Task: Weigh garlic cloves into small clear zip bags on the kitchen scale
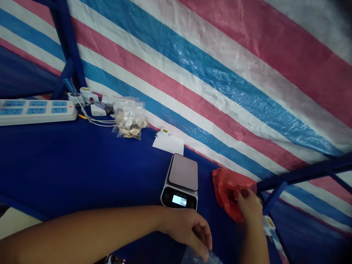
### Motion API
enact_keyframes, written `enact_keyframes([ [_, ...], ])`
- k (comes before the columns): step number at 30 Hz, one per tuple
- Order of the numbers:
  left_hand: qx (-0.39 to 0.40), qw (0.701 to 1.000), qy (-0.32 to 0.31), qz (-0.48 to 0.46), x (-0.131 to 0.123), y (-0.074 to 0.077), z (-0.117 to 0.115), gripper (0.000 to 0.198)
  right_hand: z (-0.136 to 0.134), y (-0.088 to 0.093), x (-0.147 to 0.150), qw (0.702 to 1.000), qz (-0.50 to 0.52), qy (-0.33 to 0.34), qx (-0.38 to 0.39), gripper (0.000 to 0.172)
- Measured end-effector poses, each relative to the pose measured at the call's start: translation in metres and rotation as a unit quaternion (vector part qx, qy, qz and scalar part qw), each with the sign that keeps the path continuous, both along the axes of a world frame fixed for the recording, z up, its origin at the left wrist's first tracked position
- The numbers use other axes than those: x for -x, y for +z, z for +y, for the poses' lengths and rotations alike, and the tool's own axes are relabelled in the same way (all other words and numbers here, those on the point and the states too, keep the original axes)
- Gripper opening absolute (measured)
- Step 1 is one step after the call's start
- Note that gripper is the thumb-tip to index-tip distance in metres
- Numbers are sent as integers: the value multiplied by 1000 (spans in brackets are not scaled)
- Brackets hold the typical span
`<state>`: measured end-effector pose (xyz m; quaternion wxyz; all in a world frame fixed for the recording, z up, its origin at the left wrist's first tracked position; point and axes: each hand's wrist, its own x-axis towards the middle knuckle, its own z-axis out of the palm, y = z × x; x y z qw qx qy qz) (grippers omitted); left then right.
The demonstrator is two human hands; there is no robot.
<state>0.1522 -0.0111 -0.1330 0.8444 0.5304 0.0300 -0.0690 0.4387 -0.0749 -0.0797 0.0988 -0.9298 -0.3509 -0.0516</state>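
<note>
My left hand (189,229) is closed on the edge of a clear plastic bag (202,255), which hangs below it at the bottom of the view. Just beyond that hand stands a kitchen scale (183,171) with a bare weighing plate; its lit display reads 0.0. On the right, my right hand (249,203) reaches into the mouth of a red plastic bag (222,187). Its fingertips are pinched together among dark contents, and what they grip, if anything, I cannot make out.
Zip bags of pale pieces (130,121) lie at the back, beside white plugs and cables (98,109) and a blue-handled screwdriver (70,86). A power strip (38,111) is at the left. White paper (170,144) lies behind the scale. Striped sheeting (192,84) backs the blue table (110,172).
</note>
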Motion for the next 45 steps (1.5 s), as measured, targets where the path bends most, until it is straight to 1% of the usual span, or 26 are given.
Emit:
enact_keyframes([
  [3,-9,1000,1,11,1,2,-1,60,-1,-6,-5,999,36,27,23,37],
  [7,-13,1000,3,8,2,2,-1,60,0,-14,-7,996,65,63,28,35],
  [10,-15,1000,5,1,2,1,-1,58,-1,-15,-8,997,63,48,21,37],
  [13,-31,999,11,-16,3,2,-1,56,-4,-12,-9,998,59,33,18,38],
  [15,-48,998,21,-30,7,8,-1,52,-4,-7,-9,998,55,19,16,36],
  [18,-88,992,61,-71,16,23,-2,31,-5,4,-9,999,50,-15,3,33],
  [20,-158,975,104,-115,21,32,-3,21,-8,12,-7,998,58,-32,-9,32],
  [21,-209,958,128,-146,22,35,-4,19,-11,17,-6,995,84,-37,-32,33],
  [22,-262,936,151,-182,22,37,-5,18,-15,21,-5,988,132,-35,-72,36],
  [23,-311,909,168,-220,22,37,-6,16,-20,25,-3,972,199,-26,-124,39],
  [24,-351,883,179,-255,21,37,-7,15,-26,29,-1,945,275,-9,-179,41],
  [25,-378,863,183,-281,20,36,-9,14,-33,33,2,909,351,14,-224,43],
  [26,-393,851,185,-295,19,35,-10,14,-39,36,5,874,414,44,-251,43],
  [28,-401,847,195,-290,18,36,-11,14,-48,42,14,825,491,120,-252,42],
  [30,-395,851,218,-268,20,40,-10,12,-51,46,26,782,538,215,-229,38],
  [32,-386,855,240,-251,22,45,-9,8,-46,47,40,738,575,309,-175,31],
  [33,-382,856,247,-246,24,48,-8,6,-43,48,46,720,587,343,-137,28],
  [35,-376,856,260,-242,25,53,-6,4,-37,49,57,700,599,383,-70,23],
  [36,-374,855,267,-240,26,55,-6,4,-36,50,60,695,599,393,-51,21],
  [40,-377,853,286,-220,26,59,-5,7,-37,54,64,690,585,424,-43,19],
  [42,-381,854,286,-210,25,59,-4,8,-39,55,66,691,584,425,-17,21],
  [45,-384,855,288,-198,24,56,-4,9,-37,54,72,688,601,406,28,26],
])
